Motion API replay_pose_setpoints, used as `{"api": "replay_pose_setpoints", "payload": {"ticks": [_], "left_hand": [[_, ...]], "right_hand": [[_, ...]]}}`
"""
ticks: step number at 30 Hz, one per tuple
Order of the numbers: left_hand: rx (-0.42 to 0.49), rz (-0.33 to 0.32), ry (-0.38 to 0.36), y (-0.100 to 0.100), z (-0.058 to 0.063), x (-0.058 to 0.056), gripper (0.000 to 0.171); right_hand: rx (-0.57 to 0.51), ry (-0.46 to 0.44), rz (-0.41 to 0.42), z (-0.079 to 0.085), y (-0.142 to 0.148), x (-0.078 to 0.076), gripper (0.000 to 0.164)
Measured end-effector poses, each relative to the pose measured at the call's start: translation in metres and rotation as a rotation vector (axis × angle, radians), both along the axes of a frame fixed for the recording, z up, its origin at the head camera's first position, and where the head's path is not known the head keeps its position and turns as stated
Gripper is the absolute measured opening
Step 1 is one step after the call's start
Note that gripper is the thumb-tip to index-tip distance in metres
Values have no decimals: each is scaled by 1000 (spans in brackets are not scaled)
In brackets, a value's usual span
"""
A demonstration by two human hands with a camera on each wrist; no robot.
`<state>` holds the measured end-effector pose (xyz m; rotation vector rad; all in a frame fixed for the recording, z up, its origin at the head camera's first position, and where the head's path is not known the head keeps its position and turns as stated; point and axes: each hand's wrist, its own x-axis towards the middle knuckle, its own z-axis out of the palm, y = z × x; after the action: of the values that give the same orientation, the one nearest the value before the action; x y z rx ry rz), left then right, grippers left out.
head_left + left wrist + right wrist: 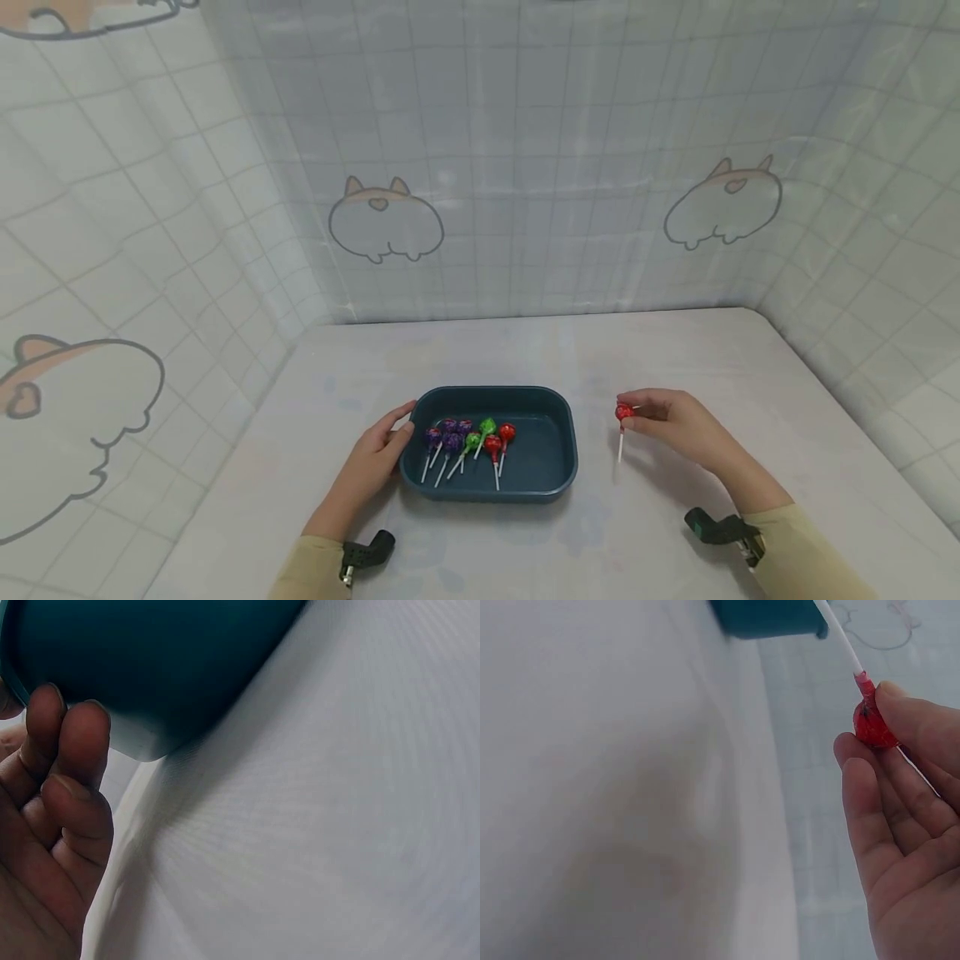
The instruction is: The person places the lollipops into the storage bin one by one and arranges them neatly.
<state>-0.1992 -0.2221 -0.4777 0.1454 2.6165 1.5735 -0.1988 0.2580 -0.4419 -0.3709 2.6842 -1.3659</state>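
Note:
A dark teal tray stands on the table with several lollipops lying in it. Purple ones fill its left part, green ones lie at the middle, and red ones sit just right of those. My left hand holds the tray's left end, its fingertips against the tray in the left wrist view. To the right of the tray, my right hand pinches a red lollipop by its wrapped head between thumb and fingers. Its white stick points down toward the table.
The pale table reaches back to a tiled-pattern curtain with cartoon animals. Similar sheets hang at left and right. A black wrist mount is on the left sleeve, another black mount on the right.

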Motion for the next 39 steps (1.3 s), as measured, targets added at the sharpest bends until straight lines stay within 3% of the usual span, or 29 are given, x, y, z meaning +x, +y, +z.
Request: {"api": "replay_pose_setpoints", "payload": {"ticks": [5,15,22,27,34,39], "left_hand": [[-4,6,3,0,0,0,47],[-10,11,7,1,-1,0,46],[-17,0,17,1,-1,2,45],[-21,-15,45,0,-2,3,45],[-19,-13,44,0,-2,3,46],[-8,-16,42,1,-2,3,44]], "right_hand": [[14,10,30,15,-14,-7,41],[-57,25,140,37,-53,-21,37],[-39,42,217,41,-76,-27,37],[31,51,293,39,-91,-31,35],[210,136,404,37,-113,-35,28],[251,133,501,36,-129,-35,26]]}}
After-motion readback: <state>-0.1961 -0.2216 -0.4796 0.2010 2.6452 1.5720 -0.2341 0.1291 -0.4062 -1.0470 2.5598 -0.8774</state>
